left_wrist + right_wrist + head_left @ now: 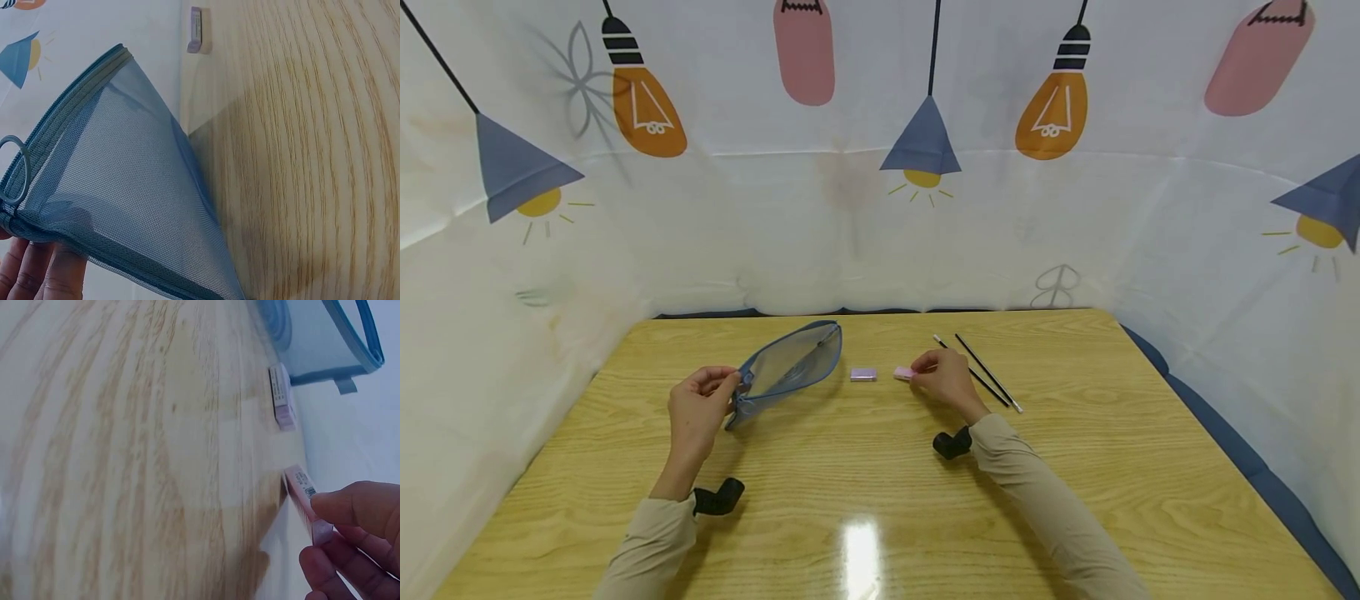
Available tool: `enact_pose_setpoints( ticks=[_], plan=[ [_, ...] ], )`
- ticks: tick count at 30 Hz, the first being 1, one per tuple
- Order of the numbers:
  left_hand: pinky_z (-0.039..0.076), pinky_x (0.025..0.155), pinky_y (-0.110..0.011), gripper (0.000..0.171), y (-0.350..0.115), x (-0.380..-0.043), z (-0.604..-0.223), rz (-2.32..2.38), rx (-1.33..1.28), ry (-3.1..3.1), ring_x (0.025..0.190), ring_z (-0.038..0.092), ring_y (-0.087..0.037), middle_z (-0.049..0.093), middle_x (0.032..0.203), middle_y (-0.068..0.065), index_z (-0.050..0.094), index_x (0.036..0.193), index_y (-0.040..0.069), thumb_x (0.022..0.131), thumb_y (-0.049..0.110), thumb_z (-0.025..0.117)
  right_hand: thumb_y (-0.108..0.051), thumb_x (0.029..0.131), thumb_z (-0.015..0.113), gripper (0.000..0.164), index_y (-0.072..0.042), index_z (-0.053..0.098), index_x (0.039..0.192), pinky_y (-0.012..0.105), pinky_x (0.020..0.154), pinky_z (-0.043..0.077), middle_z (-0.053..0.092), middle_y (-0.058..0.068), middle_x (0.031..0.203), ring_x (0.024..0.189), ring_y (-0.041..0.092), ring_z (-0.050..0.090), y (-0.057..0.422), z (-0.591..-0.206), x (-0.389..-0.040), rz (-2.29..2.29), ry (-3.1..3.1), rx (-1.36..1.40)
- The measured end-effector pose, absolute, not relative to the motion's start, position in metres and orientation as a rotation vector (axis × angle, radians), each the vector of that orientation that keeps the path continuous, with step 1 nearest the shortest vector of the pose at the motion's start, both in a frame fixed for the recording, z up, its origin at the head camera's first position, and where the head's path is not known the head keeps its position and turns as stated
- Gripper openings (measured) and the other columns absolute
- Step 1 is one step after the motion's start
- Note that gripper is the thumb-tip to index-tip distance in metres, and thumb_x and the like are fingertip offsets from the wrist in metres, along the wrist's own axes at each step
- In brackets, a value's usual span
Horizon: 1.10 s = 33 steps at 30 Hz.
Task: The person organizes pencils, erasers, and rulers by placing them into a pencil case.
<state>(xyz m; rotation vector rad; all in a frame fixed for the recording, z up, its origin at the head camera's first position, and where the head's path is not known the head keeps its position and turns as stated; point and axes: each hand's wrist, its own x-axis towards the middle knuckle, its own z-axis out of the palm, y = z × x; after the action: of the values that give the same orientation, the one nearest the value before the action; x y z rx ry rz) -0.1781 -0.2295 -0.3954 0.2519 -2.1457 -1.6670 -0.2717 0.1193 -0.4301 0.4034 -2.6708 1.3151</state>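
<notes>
A blue mesh zip pouch (793, 362) is held up by one end in my left hand (698, 410), thumb and fingers pinching its corner. Its zip with a round ring pull (22, 172) shows in the left wrist view. Between thumb and fingers, my right hand (949, 382) pinches a pink eraser (304, 499) close over the table. A purple eraser (863, 375) lies on the wood between the pouch and the pink eraser. In the right wrist view this purple eraser (282, 399) shows a printed label.
Two black pencils (988, 372) with white ends lie on the wooden table (820, 475), just right of my right hand. Behind the table hangs a white cloth (760, 225) printed with lamps and bulbs. Each wrist carries a black camera mount (718, 497).
</notes>
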Motion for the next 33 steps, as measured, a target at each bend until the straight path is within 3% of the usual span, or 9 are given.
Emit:
enact_pose_setpoints(
  ticks=[13,33],
  plan=[
    [0.054,0.056,-0.021,0.023,-0.2294,-0.1785,-0.3956,-1.690,0.264,-2.140,0.066,0.062,-0.004,0.071,0.084,-0.005,0.069,0.105,-0.005,0.092,0.014,0.069,-0.005,0.080,0.079,0.010,-0.002,0.075,0.089,0.039,0.072,0.055,0.071,0.006,0.084,0.077,0.021,0.067,0.1185,-0.4290,-0.2684,1.374,-2.611,0.384],
    [0.054,0.056,-0.021,0.023,-0.2292,-0.1781,-0.3943,-1.701,0.247,-2.121,0.065,0.063,-0.006,0.069,0.079,-0.002,0.068,0.102,-0.006,0.093,0.015,0.068,-0.006,0.084,0.076,0.009,-0.003,0.075,0.093,0.038,0.072,0.055,0.071,0.008,0.089,0.081,0.022,0.068,0.1155,-0.4241,-0.2636,1.479,-2.468,0.386]
  ],
)
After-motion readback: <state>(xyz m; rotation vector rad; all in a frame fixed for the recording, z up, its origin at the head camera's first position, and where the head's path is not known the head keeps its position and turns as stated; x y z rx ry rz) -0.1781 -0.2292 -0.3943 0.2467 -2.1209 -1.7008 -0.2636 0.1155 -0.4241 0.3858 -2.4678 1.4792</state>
